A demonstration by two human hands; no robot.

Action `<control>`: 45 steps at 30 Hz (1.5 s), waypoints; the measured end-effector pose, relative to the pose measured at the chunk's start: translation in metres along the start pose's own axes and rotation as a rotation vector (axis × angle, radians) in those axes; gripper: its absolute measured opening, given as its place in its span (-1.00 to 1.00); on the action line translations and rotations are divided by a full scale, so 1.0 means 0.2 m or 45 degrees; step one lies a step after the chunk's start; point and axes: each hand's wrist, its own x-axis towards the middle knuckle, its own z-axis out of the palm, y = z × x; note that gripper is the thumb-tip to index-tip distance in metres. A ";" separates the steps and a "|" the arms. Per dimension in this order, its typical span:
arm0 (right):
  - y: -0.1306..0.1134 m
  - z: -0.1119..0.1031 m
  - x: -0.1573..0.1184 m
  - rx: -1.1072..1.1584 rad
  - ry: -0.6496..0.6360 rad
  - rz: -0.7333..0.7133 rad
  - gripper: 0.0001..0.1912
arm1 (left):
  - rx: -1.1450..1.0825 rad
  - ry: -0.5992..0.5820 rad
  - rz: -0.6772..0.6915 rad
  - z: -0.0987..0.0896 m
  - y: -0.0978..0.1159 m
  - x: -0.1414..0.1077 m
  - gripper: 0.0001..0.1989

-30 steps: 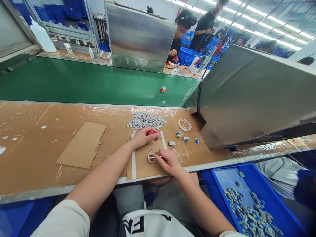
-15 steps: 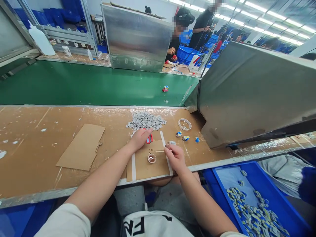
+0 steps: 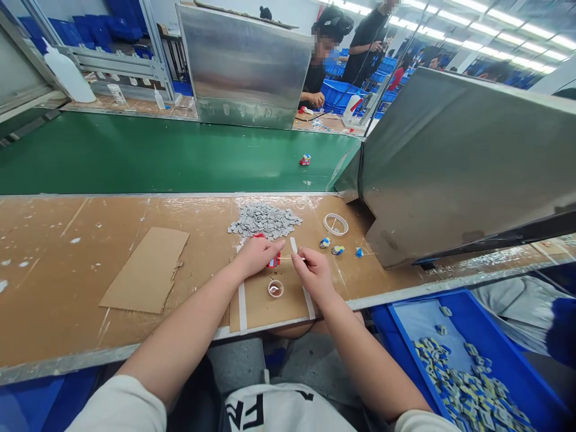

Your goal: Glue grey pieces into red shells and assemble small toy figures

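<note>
My left hand (image 3: 258,257) is closed around a small red piece (image 3: 273,261), which shows below its fingertips. A thin light stick (image 3: 285,258) is pinched in my right hand (image 3: 314,271), and its tip reaches to the red piece. Below both hands, a small round cup (image 3: 276,288) with dark reddish contents rests on a cardboard sheet (image 3: 256,309) edged with white tape strips. Just beyond my left hand lies a heap of small grey pieces (image 3: 265,220).
To the right are a tape ring (image 3: 335,224) and small blue, white and yellow pieces (image 3: 337,250). A blue bin (image 3: 400,336) with many pieces stands lower right. Cardboard (image 3: 144,270) lies left. A red piece (image 3: 305,160) sits on the green belt (image 3: 180,156). People are beyond.
My right hand has moved up and left, bringing the stick from near the cup to the red piece. The red piece has shifted slightly down. The piece on the belt is slightly further right.
</note>
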 end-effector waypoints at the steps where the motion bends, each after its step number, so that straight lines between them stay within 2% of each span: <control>1: 0.00 0.00 0.00 -0.014 -0.008 -0.014 -0.51 | 0.014 0.001 -0.004 0.00 0.00 0.00 -0.32; 7: 0.00 0.01 0.00 -0.056 0.059 -0.136 -0.55 | 0.091 -0.018 -0.016 0.00 -0.01 0.00 -0.32; 15: -0.02 -0.02 -0.03 -0.022 0.152 -0.184 -0.54 | 0.047 -0.009 -0.041 -0.01 0.00 0.00 -0.35; 17: -0.01 -0.03 -0.05 -0.031 0.084 -0.216 -0.56 | 0.044 -0.009 -0.042 -0.01 0.00 0.00 -0.35; 21: 0.02 -0.03 -0.10 -0.082 -0.197 -0.280 -0.60 | 0.024 -0.010 -0.016 -0.01 0.00 0.01 -0.36; 23: 0.04 -0.03 -0.13 -0.088 -0.249 -0.284 -0.60 | 0.007 -0.013 -0.021 -0.02 0.00 0.01 -0.35; 29: 0.06 -0.04 -0.12 0.005 -0.020 -0.177 -0.57 | -0.015 -0.018 -0.057 -0.01 0.00 0.01 -0.34; 31: 0.05 -0.05 -0.11 -0.004 -0.106 -0.186 -0.57 | -0.052 -0.008 -0.094 -0.01 -0.01 0.01 -0.34; 36: 0.01 -0.03 -0.12 -0.257 -0.605 -0.154 -0.53 | -0.234 0.022 -0.111 -0.02 -0.01 0.02 -0.37; 39: 0.00 -0.05 -0.11 -0.432 -0.751 -0.130 -0.52 | -0.425 0.024 -0.167 -0.03 -0.01 0.03 -0.36; 41: 0.02 -0.09 -0.05 -0.513 -0.698 -0.115 -0.57 | -0.555 0.000 -0.249 -0.04 -0.01 0.03 -0.33; 45: 0.11 -0.19 0.20 -0.749 -0.328 0.062 -0.65 | -0.781 -0.019 -0.340 -0.07 -0.01 0.03 -0.29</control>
